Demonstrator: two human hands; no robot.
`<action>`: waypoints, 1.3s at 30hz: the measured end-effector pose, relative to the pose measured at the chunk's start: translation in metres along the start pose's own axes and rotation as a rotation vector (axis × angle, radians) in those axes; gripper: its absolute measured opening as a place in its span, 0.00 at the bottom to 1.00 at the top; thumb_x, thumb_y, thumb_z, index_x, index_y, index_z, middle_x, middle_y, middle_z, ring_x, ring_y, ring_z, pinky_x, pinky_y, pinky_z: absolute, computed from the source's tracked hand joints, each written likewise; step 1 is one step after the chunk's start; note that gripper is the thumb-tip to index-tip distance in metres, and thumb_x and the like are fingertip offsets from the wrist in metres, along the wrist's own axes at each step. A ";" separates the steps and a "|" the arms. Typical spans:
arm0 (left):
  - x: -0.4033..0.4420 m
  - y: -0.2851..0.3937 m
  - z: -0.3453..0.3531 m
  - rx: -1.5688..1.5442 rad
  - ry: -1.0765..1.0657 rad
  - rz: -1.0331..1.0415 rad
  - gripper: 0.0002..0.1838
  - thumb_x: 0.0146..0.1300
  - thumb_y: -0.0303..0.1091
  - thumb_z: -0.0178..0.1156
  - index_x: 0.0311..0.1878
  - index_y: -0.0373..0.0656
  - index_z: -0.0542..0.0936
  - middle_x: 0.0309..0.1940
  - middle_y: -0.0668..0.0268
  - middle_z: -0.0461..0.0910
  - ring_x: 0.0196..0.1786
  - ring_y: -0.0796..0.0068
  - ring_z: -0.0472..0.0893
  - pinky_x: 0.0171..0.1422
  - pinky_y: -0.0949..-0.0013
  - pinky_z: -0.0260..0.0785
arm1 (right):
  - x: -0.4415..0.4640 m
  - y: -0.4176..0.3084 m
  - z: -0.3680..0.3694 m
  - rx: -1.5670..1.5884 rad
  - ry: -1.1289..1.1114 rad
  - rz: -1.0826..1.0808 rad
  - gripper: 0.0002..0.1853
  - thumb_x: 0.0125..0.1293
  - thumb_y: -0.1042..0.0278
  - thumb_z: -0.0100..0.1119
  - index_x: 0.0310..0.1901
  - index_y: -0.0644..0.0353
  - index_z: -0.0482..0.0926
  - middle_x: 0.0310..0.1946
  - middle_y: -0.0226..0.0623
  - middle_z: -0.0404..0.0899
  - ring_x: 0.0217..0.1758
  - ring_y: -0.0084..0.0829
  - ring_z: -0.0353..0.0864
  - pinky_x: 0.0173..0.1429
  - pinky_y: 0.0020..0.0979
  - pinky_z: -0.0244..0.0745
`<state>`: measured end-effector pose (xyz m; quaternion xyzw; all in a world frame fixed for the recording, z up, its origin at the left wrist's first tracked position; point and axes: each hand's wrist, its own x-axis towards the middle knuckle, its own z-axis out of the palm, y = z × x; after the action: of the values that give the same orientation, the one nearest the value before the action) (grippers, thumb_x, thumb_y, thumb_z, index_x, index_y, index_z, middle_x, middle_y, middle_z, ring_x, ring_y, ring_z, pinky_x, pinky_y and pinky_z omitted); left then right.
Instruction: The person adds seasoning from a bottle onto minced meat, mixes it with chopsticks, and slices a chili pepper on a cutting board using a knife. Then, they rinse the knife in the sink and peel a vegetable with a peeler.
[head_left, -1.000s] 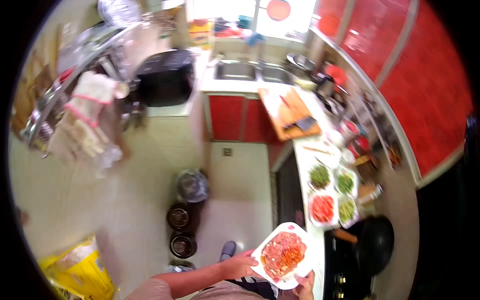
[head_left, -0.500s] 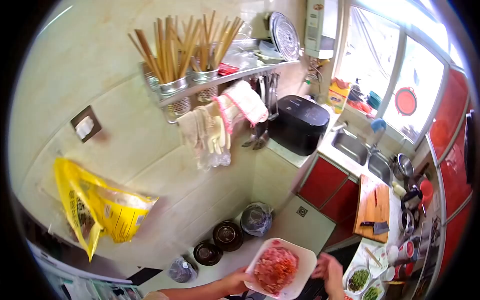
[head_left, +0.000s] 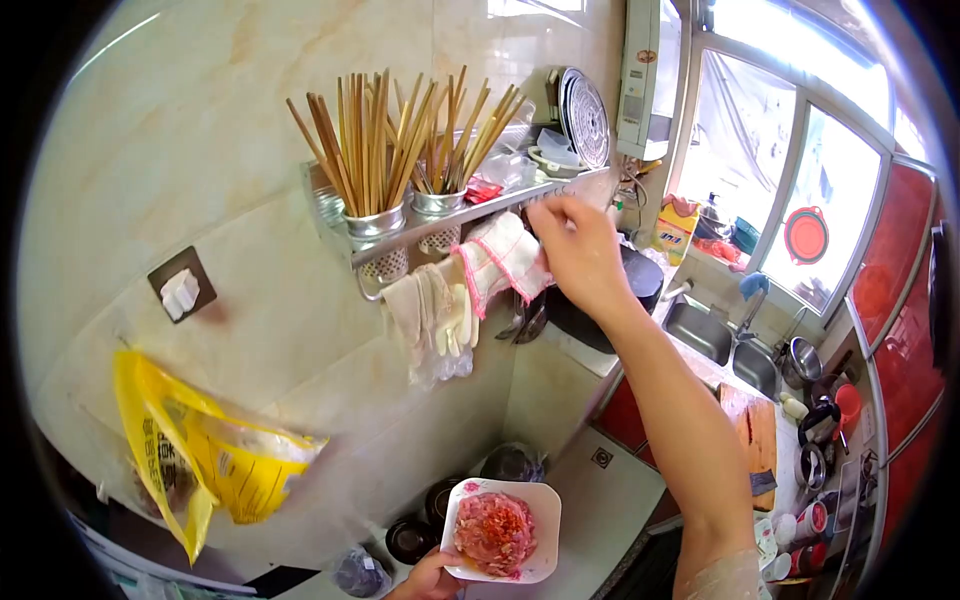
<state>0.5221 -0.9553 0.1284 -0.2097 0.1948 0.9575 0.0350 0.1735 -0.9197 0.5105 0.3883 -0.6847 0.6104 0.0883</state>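
My left hand [head_left: 432,577] is closed on the rim of a white square bowl [head_left: 549,520], low in the view. Raw minced meat [head_left: 497,530] with red-orange seasoning on top lies in the bowl. My right hand [head_left: 582,240] is raised to the front of the metal wall shelf [head_left: 400,243], at the spot where utensils hang. Its fingers are bent inward, and whatever is in them is hidden. Just left of it a white towel with pink checks [head_left: 500,262] hangs from the rail. Ladle-like utensils [head_left: 522,322] hang below the hand.
Chopsticks [head_left: 372,150] stand in metal holders on the shelf. Behind my right forearm is a black cooker [head_left: 640,275]. A wooden cutting board [head_left: 762,445] lies on the counter beside the sink [head_left: 700,330]. A yellow bag [head_left: 245,470] hangs on the left wall. Dark pots [head_left: 408,540] stand on the floor.
My right hand has risen from beside the bowl to the shelf. The bowl, in my left hand, has shifted left in view. The camera view has tilted up slightly.
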 end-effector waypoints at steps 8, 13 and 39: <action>0.016 0.049 -0.024 -0.031 0.034 0.010 0.22 0.61 0.26 0.56 0.59 0.33 0.76 0.49 0.57 0.85 0.50 0.58 0.85 0.61 0.55 0.78 | 0.084 -0.050 0.056 -0.421 0.436 -0.659 0.18 0.62 0.52 0.70 0.42 0.60 0.87 0.34 0.40 0.79 0.34 0.41 0.81 0.40 0.42 0.75; 0.027 0.062 -0.040 0.014 0.094 -0.016 0.24 0.62 0.26 0.56 0.63 0.36 0.75 0.53 0.55 0.83 0.54 0.56 0.84 0.62 0.51 0.78 | 0.112 -0.060 0.071 -0.633 0.291 -0.589 0.14 0.64 0.56 0.66 0.37 0.60 0.89 0.35 0.42 0.81 0.38 0.46 0.83 0.46 0.43 0.76; 0.116 0.012 0.082 0.303 -0.145 -0.337 0.43 0.53 0.33 0.57 0.76 0.42 0.60 0.70 0.54 0.70 0.71 0.50 0.72 0.75 0.43 0.66 | -0.442 -0.015 -0.077 0.262 0.466 1.038 0.13 0.79 0.61 0.51 0.46 0.61 0.80 0.22 0.32 0.76 0.20 0.29 0.73 0.25 0.32 0.67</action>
<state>0.3833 -0.9366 0.1533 -0.1623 0.2954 0.9105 0.2395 0.4578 -0.6624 0.2779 -0.1351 -0.6666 0.7227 -0.1230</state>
